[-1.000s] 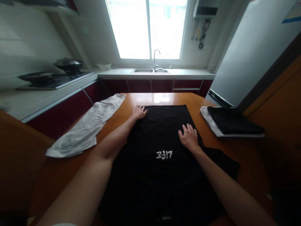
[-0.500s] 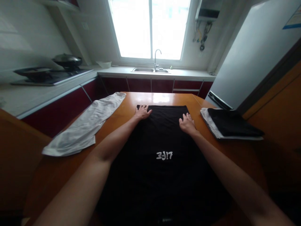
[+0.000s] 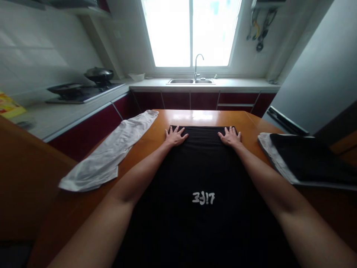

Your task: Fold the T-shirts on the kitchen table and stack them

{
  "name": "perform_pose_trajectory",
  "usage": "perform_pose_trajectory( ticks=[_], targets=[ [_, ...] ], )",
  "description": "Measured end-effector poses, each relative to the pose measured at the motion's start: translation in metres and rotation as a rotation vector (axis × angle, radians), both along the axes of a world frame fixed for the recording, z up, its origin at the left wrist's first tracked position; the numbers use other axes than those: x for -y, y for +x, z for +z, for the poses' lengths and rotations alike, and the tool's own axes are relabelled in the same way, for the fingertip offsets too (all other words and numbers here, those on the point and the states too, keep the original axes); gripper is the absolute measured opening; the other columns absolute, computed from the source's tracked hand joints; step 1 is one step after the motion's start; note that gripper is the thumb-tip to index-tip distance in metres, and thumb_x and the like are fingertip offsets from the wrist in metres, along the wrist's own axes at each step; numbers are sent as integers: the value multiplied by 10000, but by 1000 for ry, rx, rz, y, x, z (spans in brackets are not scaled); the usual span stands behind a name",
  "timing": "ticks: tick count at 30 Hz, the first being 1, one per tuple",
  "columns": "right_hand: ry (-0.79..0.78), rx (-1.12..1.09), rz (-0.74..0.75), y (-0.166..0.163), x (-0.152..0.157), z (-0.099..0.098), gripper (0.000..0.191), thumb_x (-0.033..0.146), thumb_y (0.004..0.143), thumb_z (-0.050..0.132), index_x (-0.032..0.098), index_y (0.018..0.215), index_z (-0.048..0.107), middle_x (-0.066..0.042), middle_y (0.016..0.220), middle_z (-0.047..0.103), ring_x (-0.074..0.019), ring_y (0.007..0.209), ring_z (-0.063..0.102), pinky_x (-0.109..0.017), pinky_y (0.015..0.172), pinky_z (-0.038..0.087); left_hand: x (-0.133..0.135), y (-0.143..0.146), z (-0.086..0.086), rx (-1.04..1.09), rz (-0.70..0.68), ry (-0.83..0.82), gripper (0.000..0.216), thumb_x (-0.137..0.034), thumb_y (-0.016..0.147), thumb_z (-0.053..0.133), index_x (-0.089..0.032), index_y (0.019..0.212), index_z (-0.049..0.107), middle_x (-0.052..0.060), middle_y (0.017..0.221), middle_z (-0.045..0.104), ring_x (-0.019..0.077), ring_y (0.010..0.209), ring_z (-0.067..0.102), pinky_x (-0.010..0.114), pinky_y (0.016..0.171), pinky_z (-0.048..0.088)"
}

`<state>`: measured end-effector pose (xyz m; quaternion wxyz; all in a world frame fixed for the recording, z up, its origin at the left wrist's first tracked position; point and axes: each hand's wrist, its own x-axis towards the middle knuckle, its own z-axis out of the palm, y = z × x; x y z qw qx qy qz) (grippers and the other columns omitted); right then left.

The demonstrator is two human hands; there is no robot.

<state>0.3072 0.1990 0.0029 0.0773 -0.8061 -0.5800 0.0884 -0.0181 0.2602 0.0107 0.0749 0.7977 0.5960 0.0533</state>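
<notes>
A black T-shirt (image 3: 200, 167) lies spread on the wooden table (image 3: 145, 137), its white "LIFE" print upside down from my side. My left hand (image 3: 175, 137) rests on the shirt's far left corner with the fingers spread. On the far right corner, my right hand (image 3: 230, 137) presses flat, fingers also apart. Neither hand grasps the cloth. The near part of the shirt runs out of the bottom of the view.
A white garment (image 3: 111, 152) lies lengthwise along the table's left side. Folded black cloth (image 3: 304, 156) sits on white cloth at the right. Beyond the table are a sink (image 3: 181, 81), a stove (image 3: 83, 93) with pans, and a fridge (image 3: 309, 74).
My right hand has moved up to the far right corner of the shirt and its fingers have spread. My left hand stays at the far left corner. The view has shifted left.
</notes>
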Motion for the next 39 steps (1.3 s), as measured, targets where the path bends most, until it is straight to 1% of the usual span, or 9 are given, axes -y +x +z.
perform_pose_trajectory(
  ticks=[5, 9, 13, 15, 20, 26, 31, 35, 39],
  targets=[
    [28, -16, 3, -1, -14, 7, 836, 683, 999, 220, 123, 1620, 211, -196, 1693, 48, -314, 1563, 2, -621, 1203, 5, -10, 4, 11, 37, 20, 11, 787, -757, 946, 252, -320, 1597, 316, 48, 1696, 169, 436, 1545, 32, 709, 1186, 11],
    [170, 30, 54, -24, 4, 30, 729, 590, 1038, 206, 139, 1608, 260, -177, 1699, 24, -312, 1563, -17, -633, 1202, 24, 19, 12, 28, 77, -43, 144, 731, -676, 997, 254, -256, 1588, 347, 80, 1686, 204, 392, 1553, 76, 655, 1214, 67],
    [238, 20, 302, -65, 65, 48, 647, 509, 1048, 273, 185, 1608, 278, -119, 1707, 60, -290, 1567, 16, -600, 1221, 54, 97, 13, 41, 25, -260, 128, 690, -635, 1005, 346, -289, 1601, 306, 53, 1687, 204, 378, 1557, 57, 623, 1226, 77],
    [202, -26, 411, -84, 106, 49, 634, 488, 1044, 300, 210, 1613, 268, -90, 1708, 63, -270, 1569, 26, -585, 1228, 74, 144, 8, 45, 22, -375, 125, 640, -568, 1021, 377, -304, 1599, 303, 42, 1682, 224, 348, 1560, 92, 600, 1236, 70],
    [98, -159, 437, -110, 200, 43, 650, 453, 1040, 298, 179, 1624, 225, -100, 1699, 54, -258, 1570, 49, -595, 1221, 140, 243, -18, 49, 60, -518, 36, 591, -507, 1047, 360, -320, 1602, 282, 42, 1664, 272, 285, 1554, 172, 552, 1243, 152],
    [135, -83, 578, -120, 291, 22, 626, 394, 1025, 318, 179, 1611, 275, -70, 1691, 68, -257, 1569, 53, -595, 1229, 121, 321, -37, 36, 86, -611, -31, 621, -566, 1026, 398, -391, 1602, 246, 3, 1659, 271, 273, 1555, 163, 552, 1250, 158],
    [178, -44, 609, -124, 332, 8, 604, 406, 1026, 348, 191, 1590, 340, -90, 1678, 184, -255, 1563, 115, -566, 1240, 133, 350, -39, 23, 104, -659, -57, 690, -600, 992, 467, -414, 1604, 210, 8, 1670, 221, 285, 1557, 135, 577, 1248, 133],
    [256, -27, 579, -125, 341, 11, 599, 416, 1035, 345, 198, 1593, 332, -87, 1684, 168, -238, 1566, 94, -538, 1247, 122, 358, -37, 23, 103, -674, -18, 690, -602, 992, 466, -398, 1605, 223, 14, 1673, 212, 287, 1560, 115, 592, 1246, 121],
    [193, -30, 575, -129, 345, 12, 593, 432, 1030, 381, 188, 1571, 380, -115, 1674, 209, -257, 1563, 115, -546, 1238, 139, 363, -36, 23, 69, -677, -60, 669, -595, 993, 467, -365, 1594, 284, 32, 1679, 188, 301, 1560, 103, 614, 1238, 113]
  ],
)
